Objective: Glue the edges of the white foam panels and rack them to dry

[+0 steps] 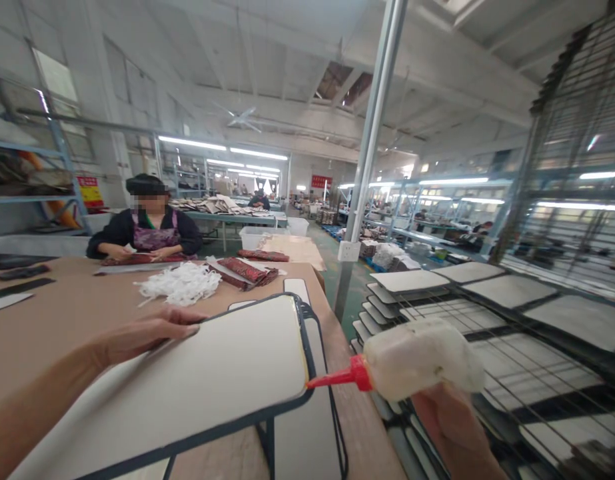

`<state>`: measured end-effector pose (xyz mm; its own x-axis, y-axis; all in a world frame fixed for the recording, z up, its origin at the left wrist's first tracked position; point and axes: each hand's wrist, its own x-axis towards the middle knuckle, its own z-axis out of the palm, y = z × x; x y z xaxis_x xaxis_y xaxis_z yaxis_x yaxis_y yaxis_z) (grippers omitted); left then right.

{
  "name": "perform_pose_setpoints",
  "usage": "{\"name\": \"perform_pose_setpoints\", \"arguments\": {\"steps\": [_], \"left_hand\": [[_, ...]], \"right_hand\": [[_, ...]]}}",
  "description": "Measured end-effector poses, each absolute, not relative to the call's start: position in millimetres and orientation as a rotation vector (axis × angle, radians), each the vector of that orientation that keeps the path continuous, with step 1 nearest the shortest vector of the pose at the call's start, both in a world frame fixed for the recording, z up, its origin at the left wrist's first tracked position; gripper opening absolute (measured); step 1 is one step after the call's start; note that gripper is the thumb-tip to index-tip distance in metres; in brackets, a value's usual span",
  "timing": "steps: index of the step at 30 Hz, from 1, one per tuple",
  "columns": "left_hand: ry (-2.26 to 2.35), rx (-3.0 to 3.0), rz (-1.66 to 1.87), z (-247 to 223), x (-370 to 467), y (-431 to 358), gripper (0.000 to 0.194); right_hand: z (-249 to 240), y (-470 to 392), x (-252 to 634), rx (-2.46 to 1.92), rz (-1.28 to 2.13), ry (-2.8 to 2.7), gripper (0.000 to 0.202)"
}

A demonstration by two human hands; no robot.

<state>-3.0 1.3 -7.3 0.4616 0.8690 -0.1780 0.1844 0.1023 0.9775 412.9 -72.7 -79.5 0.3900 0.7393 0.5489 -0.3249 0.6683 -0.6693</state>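
My left hand [152, 333] grips the far long edge of a white panel with a dark border [202, 380], thumb on top and fingers under it. The panel is held tilted above the table. In my right hand [447, 420] is a translucent squeeze bottle [417, 360] lying on its side, its red nozzle [337, 379] pointing left. The nozzle tip meets the panel's right edge near the lower corner. A thin yellowish line of glue runs along that edge. Beneath lie more dark-edged panels [304, 433], partly covered by the held one.
A brown table [87, 293] holds a heap of white strips [180, 283] and folded red patterned pieces [244, 272]. Across it sits a co-worker [154, 230] handling similar material. Wire racks loaded with white panels [512, 293] stand close on my right, beside a metal post [360, 167].
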Motion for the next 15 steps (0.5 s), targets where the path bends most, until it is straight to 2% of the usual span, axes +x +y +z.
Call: {"name": "perform_pose_setpoints", "arguments": {"steps": [3,7,12,15], "left_hand": [[0.983,1.347,0.709,-13.6,-3.9,3.6,0.042],[1.008,1.254,0.819,-22.8,-1.8,3.7,0.051],[1.152,1.171,0.952,-40.2,-1.1,6.8,0.049],[1.173,1.117,0.994,-53.5,-1.4,11.3,0.055]], "right_hand": [[-84.4,-74.5,408.3,-0.494,0.786,-0.927,0.055],[-90.8,-74.7,405.0,-0.495,0.761,-0.941,0.050],[-86.7,-78.1,387.8,-0.506,0.640,-0.815,0.039],[-82.4,-78.5,378.4,-0.504,0.601,-0.725,0.043]]}}
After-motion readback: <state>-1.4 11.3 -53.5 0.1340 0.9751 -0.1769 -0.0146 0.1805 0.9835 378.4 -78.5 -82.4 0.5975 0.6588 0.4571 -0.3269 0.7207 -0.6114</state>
